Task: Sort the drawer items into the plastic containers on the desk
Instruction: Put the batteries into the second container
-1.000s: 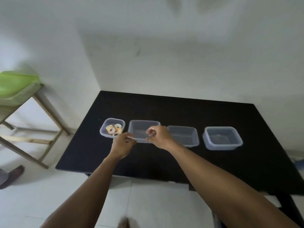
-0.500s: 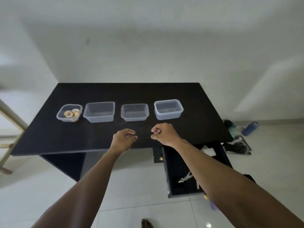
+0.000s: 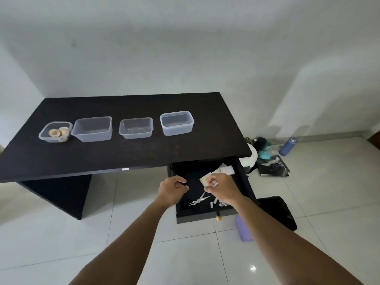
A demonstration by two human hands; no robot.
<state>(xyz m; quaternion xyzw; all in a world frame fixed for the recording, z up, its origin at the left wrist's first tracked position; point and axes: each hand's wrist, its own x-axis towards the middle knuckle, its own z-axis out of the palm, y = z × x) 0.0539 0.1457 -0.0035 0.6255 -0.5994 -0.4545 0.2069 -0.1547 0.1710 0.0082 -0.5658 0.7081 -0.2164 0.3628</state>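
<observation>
Four clear plastic containers stand in a row on the black desk [image 3: 127,153]. The leftmost container [image 3: 44,136] holds tape rolls [image 3: 58,132]; the second [image 3: 92,128], third [image 3: 136,128] and fourth [image 3: 177,122] look empty. Under the desk's right end the drawer [image 3: 197,214] is pulled out. In it lie metal scissors [image 3: 199,200], a beige card [image 3: 204,178], white papers [image 3: 226,170] and small pale bits [image 3: 214,200]. My left hand [image 3: 172,190] hovers over the drawer's left side, fingers curled shut. My right hand [image 3: 223,189] is curled above the scissors, with a thin pale stick [image 3: 215,184] at its fingers.
On the tiled floor to the right of the desk are a blue bottle [image 3: 289,146], teal and black clutter [image 3: 267,159], a black bag [image 3: 277,212] and a purple object [image 3: 243,229]. A gold knob [image 3: 218,218] sticks out of the drawer front. White walls close in behind the desk.
Both hands left the second container, drew back across the desk and dropped to the open drawer. My view swung right and down, bringing the drawer into sight.
</observation>
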